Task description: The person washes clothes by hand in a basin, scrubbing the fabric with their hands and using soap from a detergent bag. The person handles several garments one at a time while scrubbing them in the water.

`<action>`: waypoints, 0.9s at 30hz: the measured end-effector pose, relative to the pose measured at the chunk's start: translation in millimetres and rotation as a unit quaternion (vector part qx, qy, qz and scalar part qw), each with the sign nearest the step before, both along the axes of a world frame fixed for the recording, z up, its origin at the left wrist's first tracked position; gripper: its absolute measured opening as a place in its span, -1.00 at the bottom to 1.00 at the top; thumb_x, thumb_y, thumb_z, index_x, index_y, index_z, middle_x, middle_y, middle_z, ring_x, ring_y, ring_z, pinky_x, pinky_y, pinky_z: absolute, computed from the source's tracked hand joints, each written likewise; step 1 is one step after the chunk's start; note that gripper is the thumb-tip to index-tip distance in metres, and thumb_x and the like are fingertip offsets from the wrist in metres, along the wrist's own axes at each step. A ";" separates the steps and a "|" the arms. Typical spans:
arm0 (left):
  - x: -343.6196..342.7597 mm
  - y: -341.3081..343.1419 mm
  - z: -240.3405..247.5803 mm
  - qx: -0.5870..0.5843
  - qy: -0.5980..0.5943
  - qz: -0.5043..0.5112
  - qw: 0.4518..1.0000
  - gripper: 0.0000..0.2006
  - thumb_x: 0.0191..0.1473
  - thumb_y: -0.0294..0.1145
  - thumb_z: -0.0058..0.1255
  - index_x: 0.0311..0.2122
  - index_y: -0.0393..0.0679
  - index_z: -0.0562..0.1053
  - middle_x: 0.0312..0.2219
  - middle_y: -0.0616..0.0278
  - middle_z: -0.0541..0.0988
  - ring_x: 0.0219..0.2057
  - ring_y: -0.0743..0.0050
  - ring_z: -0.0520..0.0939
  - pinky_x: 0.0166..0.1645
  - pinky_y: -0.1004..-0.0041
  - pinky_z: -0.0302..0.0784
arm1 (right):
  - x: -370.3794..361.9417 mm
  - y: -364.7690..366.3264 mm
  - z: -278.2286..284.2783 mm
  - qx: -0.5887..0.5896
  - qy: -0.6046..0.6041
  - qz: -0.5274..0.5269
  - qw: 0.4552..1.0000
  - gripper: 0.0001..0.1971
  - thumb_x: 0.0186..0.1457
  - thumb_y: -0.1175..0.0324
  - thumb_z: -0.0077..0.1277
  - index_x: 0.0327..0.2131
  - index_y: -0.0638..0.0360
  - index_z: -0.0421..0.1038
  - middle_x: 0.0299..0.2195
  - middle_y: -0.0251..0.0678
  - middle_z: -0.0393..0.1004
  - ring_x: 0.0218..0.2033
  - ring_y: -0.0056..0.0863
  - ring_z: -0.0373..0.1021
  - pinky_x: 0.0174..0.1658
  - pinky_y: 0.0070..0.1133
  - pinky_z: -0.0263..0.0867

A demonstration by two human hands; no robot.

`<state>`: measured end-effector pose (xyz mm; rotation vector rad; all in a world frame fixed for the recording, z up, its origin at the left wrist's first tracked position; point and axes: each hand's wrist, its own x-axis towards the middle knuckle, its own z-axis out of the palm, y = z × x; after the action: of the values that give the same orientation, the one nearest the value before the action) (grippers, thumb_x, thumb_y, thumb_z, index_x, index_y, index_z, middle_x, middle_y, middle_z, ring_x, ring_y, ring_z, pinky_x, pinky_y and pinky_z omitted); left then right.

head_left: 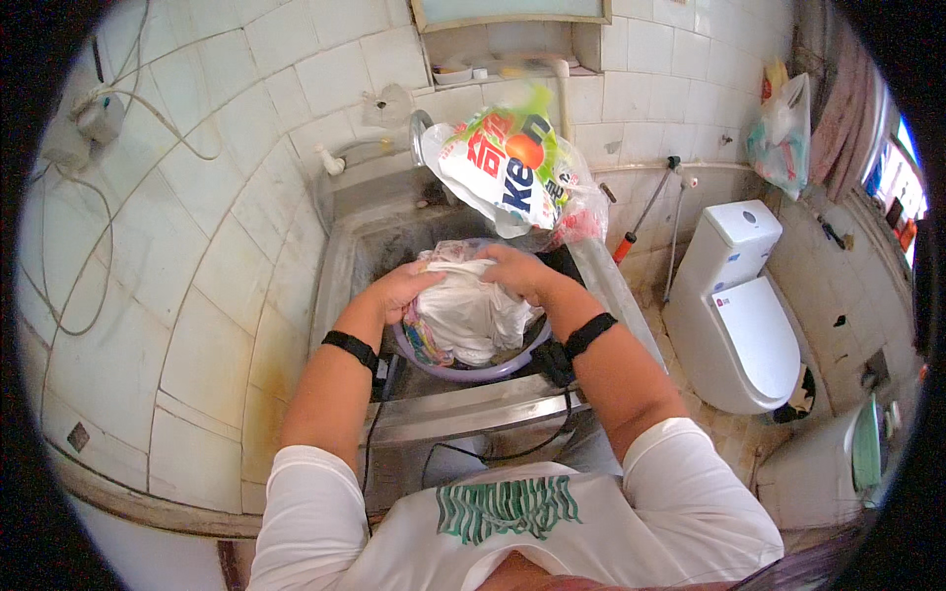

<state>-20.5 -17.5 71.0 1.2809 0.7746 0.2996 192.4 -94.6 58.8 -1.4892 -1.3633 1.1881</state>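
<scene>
From my remote feed I get a bright, fairly even view, with the strongest light at the far right, where the window (900, 167) burns out to white beside dim hanging fabric (843, 118). I see shade inside the sink (619, 295) and a dark patch by the base of the toilet (744, 320), while the pale, softly lit cloth (473, 310) keeps its folds readable. My fisheye lens bends the wall tiles (207, 266) into curves and leaves black corners all round.
</scene>
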 end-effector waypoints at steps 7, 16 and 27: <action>40.6 -3.9 -54.7 -0.056 -0.285 0.215 0.933 -0.75 0.07 -0.34 -0.07 -0.15 -0.22 0.35 -0.30 0.15 0.51 -0.30 0.32 0.55 -0.20 0.30 0.51 | 3.0 5.0 -23.3 0.080 0.078 -0.003 0.994 -0.66 0.01 0.32 -0.02 -0.12 0.23 0.34 -0.37 -0.36 0.41 -0.49 -0.62 0.30 -0.41 -0.67 0.25; 71.2 -14.4 -96.7 -0.207 -0.280 0.305 0.887 -0.62 0.01 0.01 -0.02 -0.23 -0.09 0.40 -0.31 0.19 0.52 -0.25 0.19 0.52 -0.08 0.17 0.41 | -17.0 6.9 -48.8 0.237 -0.043 0.049 0.969 -0.71 0.04 0.14 -0.04 -0.35 0.20 0.40 -0.46 -0.08 0.46 -0.46 -0.30 0.37 -0.34 -0.39 0.25; 95.6 -42.3 -91.9 -0.309 -0.254 0.256 0.880 -0.57 0.14 0.01 -0.32 -0.08 -0.09 0.36 -0.12 0.15 0.46 -0.13 0.16 0.48 -0.01 0.13 0.36 | -15.4 10.8 -43.9 0.173 -0.296 -0.115 0.932 -0.65 0.10 0.10 -0.16 -0.36 0.23 0.39 -0.43 0.07 0.41 -0.34 0.04 0.34 -0.27 -0.26 0.25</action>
<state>75.1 -59.8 -20.9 0.3409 0.6597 0.7191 177.1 -83.8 14.9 -1.7515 -1.6210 0.3215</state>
